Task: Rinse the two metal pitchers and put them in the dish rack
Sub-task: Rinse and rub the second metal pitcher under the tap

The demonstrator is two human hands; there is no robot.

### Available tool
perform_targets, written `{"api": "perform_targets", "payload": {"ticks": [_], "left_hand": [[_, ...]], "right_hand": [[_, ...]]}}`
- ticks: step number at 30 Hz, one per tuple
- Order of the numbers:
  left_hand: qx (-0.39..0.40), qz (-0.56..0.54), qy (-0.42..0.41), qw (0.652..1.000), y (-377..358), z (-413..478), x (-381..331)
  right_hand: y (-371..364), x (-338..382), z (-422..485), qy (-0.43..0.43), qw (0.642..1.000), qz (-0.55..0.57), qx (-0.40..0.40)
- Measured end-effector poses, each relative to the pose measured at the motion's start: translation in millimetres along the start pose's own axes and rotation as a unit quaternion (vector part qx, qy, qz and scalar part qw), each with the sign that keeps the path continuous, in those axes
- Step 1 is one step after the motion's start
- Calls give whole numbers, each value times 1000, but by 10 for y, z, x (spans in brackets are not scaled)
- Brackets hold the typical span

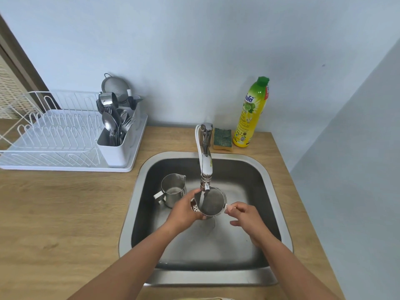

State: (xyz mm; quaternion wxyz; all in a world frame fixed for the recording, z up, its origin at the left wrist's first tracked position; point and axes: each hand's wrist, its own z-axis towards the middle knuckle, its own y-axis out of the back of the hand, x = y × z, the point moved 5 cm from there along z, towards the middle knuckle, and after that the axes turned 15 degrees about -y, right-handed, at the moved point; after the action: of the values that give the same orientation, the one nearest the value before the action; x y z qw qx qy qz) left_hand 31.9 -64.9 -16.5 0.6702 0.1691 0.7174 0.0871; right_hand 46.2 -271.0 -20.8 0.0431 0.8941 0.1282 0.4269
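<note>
mid-rinse on the first pitcher (211, 202), held under the faucet (205, 156) stream over the steel sink (216, 278): left hand (184, 210) curled round its smooth wall, right hand (246, 215) pinching the handle at 3 o'clock. second pitcher (173, 190), shiny and spouted, upright at 9 o'clock, not yet rinsed by the look of it. white wire dish rack (54, 135) at 10 o'clock, no pitcher in it yet.

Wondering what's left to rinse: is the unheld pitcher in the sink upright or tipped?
Upright: the silver metal pitcher stands in the stainless steel sink, open mouth facing up.
</note>
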Motion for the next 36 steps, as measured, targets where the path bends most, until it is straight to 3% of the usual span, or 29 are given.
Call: {"api": "perform_targets", "payload": {"ticks": [7, 13, 19, 25, 31, 36], "left_hand": [[-46, 154, -77, 984, 227, -18, -293], [-71, 195, -95, 974, 413, -114, -396], [-97, 164, -101, 976, 576, -266, -455], [-89, 155, -63, 982, 710, -357, -451], [-32, 102, 0, 994, 606, -440, -224], [-9, -76, 42, 996, 318, -457, -48]], "right_hand": [[-82, 68, 67, 6, 997, 61, 56], [-275, 137, 105, 4, 990, 83, 116], [-512, 217, 50, -22, 980, 100, 173], [-659, 215, -75, -62, 978, 33, 196], [-554, 185, -179, -74, 982, -94, 148], [-335, 206, -188, -55, 982, -165, 72]]}}
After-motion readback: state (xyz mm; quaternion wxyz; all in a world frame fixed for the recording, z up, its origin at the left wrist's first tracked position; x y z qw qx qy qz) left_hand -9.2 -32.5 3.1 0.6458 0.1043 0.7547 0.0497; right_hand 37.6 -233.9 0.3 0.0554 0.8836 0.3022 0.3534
